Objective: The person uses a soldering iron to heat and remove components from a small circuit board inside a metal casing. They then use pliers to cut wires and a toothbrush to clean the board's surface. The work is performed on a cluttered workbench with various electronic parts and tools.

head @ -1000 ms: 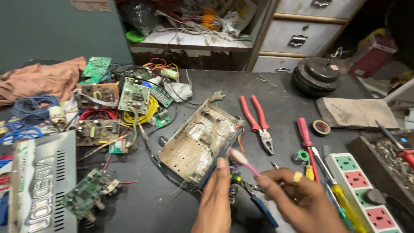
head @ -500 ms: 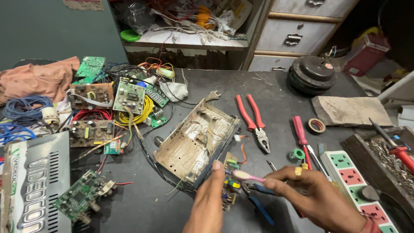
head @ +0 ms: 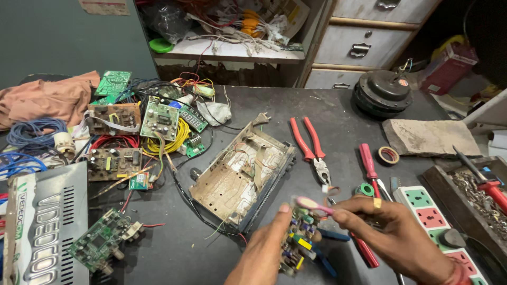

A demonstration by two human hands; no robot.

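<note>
Green circuit board (head: 297, 240), small, studded with components, gripped upright in the left hand (head: 264, 253) at the near edge of the dark tabletop (head: 338, 105). Right hand (head: 393, 235) closed around a pink-handled tool (head: 312, 205), its tip touching the board's top. Blue-handled pliers (head: 327, 248) lying just beneath both hands. Open metal chassis (head: 243, 177), rusted inside, just beyond the board. Red-handled pliers (head: 311, 148) and red screwdriver (head: 368, 163) to its right. Loose circuit boards (head: 158, 119) amid coloured wires, far left. Round black motor (head: 383, 92) at the far right corner.
</note>
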